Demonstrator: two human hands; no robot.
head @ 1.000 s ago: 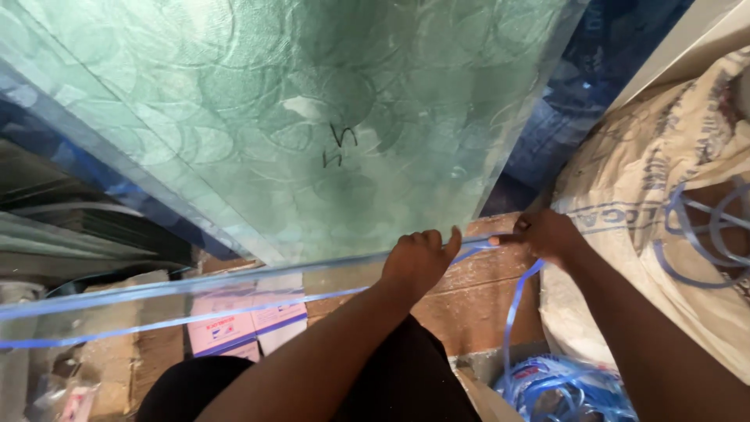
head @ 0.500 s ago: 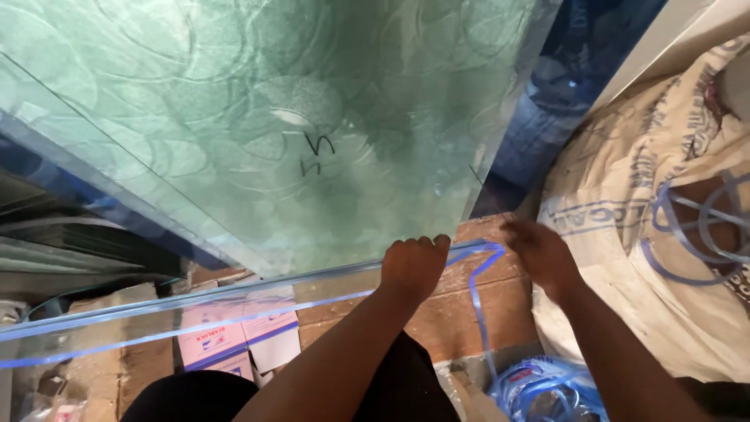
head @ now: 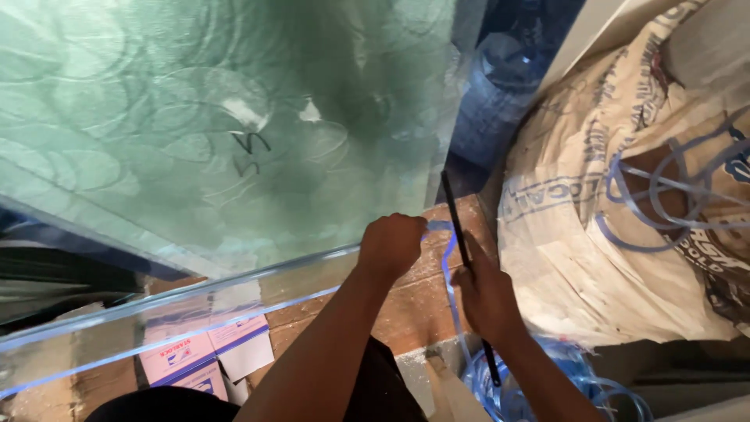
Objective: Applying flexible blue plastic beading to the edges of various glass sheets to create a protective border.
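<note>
Clearly the largest thing in view is a sheet of patterned green glass (head: 195, 133), embossed with swirling leaf-like shapes and marked near its middle with a dark scribble, its lower edge running toward the wooden bench (head: 414, 301). Along that lower edge sits a clear bluish plastic edging strip (head: 180, 309), which bends at the glass's corner and trails down to a coil of the same strip (head: 539, 391) below the glass. The left hand (head: 392, 244) is closed in a fist at the glass's lower corner, gripping the strip there. The right hand (head: 486, 295), just beside that corner, is closed around a thin black rod-like tool (head: 461, 234) that points up along the glass's side edge.
</note>
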